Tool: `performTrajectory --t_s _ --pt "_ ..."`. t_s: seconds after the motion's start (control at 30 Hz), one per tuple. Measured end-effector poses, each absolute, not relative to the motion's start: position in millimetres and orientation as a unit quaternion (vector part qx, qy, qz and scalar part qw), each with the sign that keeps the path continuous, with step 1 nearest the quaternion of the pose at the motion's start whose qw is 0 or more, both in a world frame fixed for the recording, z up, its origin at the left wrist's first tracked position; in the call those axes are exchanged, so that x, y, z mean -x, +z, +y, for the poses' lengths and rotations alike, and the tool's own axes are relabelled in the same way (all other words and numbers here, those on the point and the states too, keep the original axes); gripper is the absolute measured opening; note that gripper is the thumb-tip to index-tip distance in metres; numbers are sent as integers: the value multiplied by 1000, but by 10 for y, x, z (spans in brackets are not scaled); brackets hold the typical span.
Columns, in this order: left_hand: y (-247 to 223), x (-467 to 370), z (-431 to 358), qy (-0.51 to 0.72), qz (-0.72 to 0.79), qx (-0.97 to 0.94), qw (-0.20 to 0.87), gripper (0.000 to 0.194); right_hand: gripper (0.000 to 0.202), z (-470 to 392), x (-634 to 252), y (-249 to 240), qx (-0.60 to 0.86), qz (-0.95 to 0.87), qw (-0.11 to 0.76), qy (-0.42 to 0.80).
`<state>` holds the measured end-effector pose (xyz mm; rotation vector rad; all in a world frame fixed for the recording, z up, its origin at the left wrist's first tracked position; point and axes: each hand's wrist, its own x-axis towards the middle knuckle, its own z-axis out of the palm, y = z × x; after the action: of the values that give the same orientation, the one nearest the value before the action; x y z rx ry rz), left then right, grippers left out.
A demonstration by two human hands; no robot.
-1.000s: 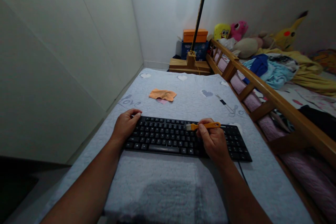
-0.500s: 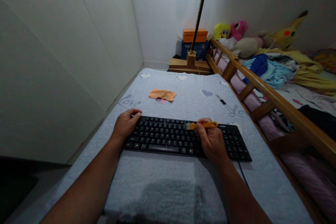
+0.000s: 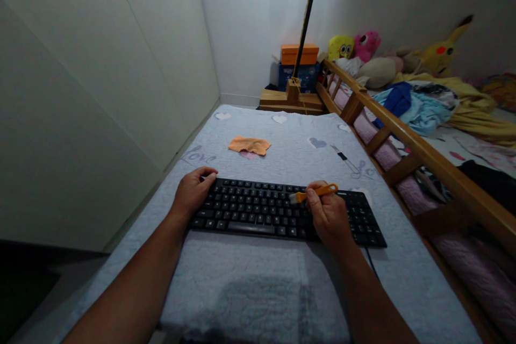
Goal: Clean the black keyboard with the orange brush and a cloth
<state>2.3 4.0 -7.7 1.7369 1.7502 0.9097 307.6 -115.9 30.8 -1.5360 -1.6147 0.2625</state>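
A: Our right hand (image 3: 328, 217) has its grip closed on the brush (image 3: 314, 193), bristles down on the keys just right of the keyboard's (image 3: 258, 208) middle. Our left hand (image 3: 192, 192) lies flat on the keyboard's left end, holding nothing.

B: How far along are we?

A: About mid-board, we judge; the number pad side looks unbrushed. The keyboard lies on the mattress (image 3: 250, 274).

B: Counts?

A: One brush, one keyboard, one cloth (image 3: 249, 145) beyond it, two hands.

Matt black plastic keyboard (image 3: 282, 212); orange plastic brush (image 3: 315, 193) (pale bristles); quilted cloth cover (image 3: 258, 285); wooden rail (image 3: 407, 142).
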Motion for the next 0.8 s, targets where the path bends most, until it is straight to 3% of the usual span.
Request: performTrajectory --t_s 0.8 --pt "-61 -38 33 336 646 -635 258 39 26 -1189 -3073 334 609 -654 428 132"
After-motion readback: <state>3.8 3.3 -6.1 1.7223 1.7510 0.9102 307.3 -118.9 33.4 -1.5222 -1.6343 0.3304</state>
